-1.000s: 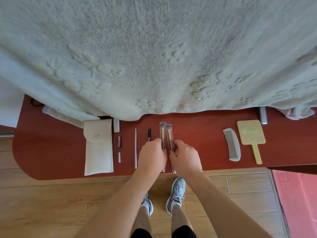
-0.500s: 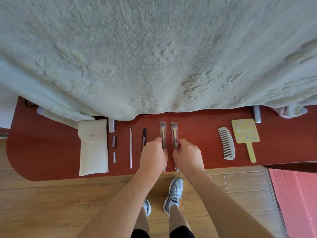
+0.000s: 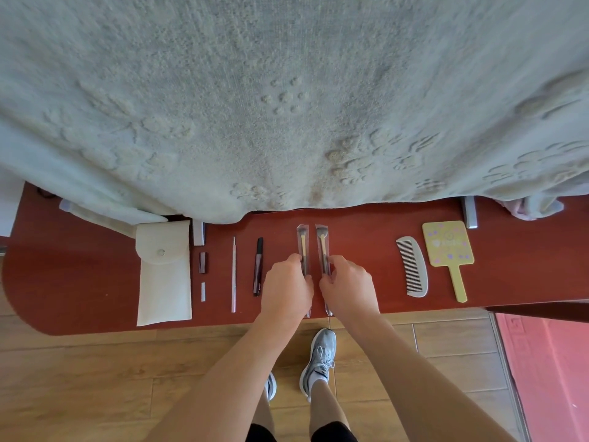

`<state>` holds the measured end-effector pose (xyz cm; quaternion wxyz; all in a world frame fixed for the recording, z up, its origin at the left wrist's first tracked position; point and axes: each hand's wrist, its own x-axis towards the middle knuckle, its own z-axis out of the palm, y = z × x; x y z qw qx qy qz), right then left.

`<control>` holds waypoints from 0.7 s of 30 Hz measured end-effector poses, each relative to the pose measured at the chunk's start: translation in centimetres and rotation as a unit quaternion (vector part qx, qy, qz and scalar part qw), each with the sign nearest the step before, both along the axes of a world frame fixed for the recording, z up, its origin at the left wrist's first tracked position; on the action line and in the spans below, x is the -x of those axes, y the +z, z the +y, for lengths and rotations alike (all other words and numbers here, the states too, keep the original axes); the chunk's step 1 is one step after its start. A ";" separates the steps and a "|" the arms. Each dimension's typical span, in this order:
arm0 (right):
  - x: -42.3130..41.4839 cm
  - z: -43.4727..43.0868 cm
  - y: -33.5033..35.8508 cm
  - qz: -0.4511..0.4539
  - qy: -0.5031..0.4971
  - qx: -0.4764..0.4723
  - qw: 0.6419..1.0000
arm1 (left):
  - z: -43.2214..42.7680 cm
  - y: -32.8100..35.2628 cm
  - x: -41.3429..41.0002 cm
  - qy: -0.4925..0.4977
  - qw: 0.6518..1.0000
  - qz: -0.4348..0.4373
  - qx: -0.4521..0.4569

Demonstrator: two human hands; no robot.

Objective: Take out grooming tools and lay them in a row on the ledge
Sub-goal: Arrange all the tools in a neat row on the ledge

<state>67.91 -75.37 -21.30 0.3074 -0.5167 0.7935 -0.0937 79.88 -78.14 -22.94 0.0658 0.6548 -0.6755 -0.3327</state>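
The left hand (image 3: 287,282) pinches the left brush (image 3: 302,242) and the right hand (image 3: 347,288) pinches the right brush (image 3: 322,242), fingers curled. A second ago the two brushes touched; now a narrow gap parts them. Both lie sleeved on the ledge (image 3: 360,250), bristles pointing away. Bare ledge runs right to the comb (image 3: 412,266). The blanket (image 3: 287,106) overhangs the far edge.

Bright, even daylight with soft, faint shadows; wide-angle bending curves the edges, and the upper corners look slightly blurred.
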 end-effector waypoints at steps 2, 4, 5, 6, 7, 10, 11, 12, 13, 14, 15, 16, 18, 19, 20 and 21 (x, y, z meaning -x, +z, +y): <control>0.0 0.0 0.0 -0.002 0.001 -0.002 1.000 | 0.0 0.0 0.1 0.002 1.000 -0.005 0.003; 0.0 0.0 0.1 -0.003 0.002 -0.002 1.000 | 0.0 0.0 0.1 0.002 1.000 -0.007 0.004; 0.0 0.0 0.1 -0.005 0.002 -0.002 1.000 | 0.0 0.1 0.2 0.002 1.000 -0.007 0.004; 0.0 -0.1 0.1 -0.005 0.003 -0.003 1.000 | 0.0 0.1 0.2 0.002 1.000 -0.007 0.003; 0.0 -0.1 0.1 -0.006 0.004 -0.004 1.000 | 0.0 0.0 0.2 0.002 1.000 -0.006 0.004; 0.0 -0.1 0.0 -0.005 0.005 -0.003 1.000 | 0.0 -0.2 0.2 0.001 1.000 -0.003 0.005; 0.0 -0.2 0.0 -0.005 0.005 -0.003 1.000 | 0.0 -0.2 0.2 0.000 1.000 -0.003 0.005; 0.0 -0.2 0.0 -0.006 0.005 -0.003 1.000 | 0.0 -0.3 0.2 -0.002 1.000 -0.003 0.005; 0.0 -0.2 -0.1 -0.008 0.004 -0.004 1.000 | 0.0 -0.3 0.1 -0.003 1.000 -0.003 0.006; 0.0 -0.2 0.0 -0.010 0.003 -0.004 1.000 | 0.0 -0.3 0.1 -0.004 1.000 -0.005 0.006; -0.1 -0.3 -0.1 -0.011 0.003 -0.003 1.000 | 0.0 -0.2 0.1 -0.004 1.000 -0.008 0.007; -0.1 -0.3 0.0 -0.013 0.003 -0.001 1.000 | 0.0 -0.3 0.1 -0.006 1.000 -0.011 0.008; -0.1 -0.2 -0.1 -0.013 0.002 0.002 1.000 | 0.0 -0.2 0.2 -0.007 1.000 -0.016 0.011; -0.1 -0.2 -0.1 -0.013 0.001 0.002 1.000 | 0.0 -0.3 0.2 -0.007 1.000 -0.016 0.011; 0.0 -0.2 -0.1 -0.013 0.001 0.003 1.000 | 0.0 -0.3 0.2 -0.007 1.000 -0.014 0.011; 0.0 -0.2 -0.1 -0.014 -0.001 0.002 1.000 | 0.0 -0.3 0.2 -0.008 1.000 -0.013 0.011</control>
